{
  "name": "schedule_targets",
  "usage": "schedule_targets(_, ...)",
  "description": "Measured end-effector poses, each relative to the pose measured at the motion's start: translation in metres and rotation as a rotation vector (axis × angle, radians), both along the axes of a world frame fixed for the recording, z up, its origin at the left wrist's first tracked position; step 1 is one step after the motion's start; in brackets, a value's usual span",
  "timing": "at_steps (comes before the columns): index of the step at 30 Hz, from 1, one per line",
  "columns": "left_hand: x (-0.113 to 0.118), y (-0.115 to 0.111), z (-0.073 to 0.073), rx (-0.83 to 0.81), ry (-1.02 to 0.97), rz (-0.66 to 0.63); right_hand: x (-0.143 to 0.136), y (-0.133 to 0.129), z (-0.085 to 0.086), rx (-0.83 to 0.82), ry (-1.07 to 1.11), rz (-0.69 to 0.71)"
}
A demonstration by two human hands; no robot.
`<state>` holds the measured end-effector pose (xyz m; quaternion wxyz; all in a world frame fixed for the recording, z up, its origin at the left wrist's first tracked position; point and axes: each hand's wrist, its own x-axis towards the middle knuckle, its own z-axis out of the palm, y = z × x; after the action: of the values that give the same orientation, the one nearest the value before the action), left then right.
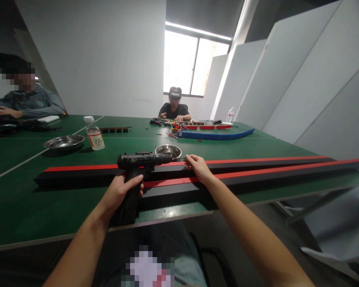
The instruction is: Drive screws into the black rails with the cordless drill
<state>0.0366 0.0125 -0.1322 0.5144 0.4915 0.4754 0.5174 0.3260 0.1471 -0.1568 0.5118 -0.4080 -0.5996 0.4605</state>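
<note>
My left hand is wrapped round the grip of a black cordless drill, which points to the right above the table. At the tip of the drill's thin bit, the fingers of my right hand are pinched together. Whatever sits between those fingertips is too small to make out. Beneath both hands lie two long black bars with red top strips, a rear bar and a front bar. Just behind the drill's chuck stands a small metal bowl with small dark pieces inside.
A wide metal dish and a clear bottle stand at the left. Farther back are a blue strip, coloured wires and red parts. One person sits across the green table, another at far left.
</note>
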Motion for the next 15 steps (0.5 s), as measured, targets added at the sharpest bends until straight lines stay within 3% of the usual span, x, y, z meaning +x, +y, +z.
schedule_targets(15, 0.0057, -0.0053, 0.0070, 0.043, 0.054, 0.012, -0.0012, 0.0005, 0.0012, 0.037, -0.036, 0.029)
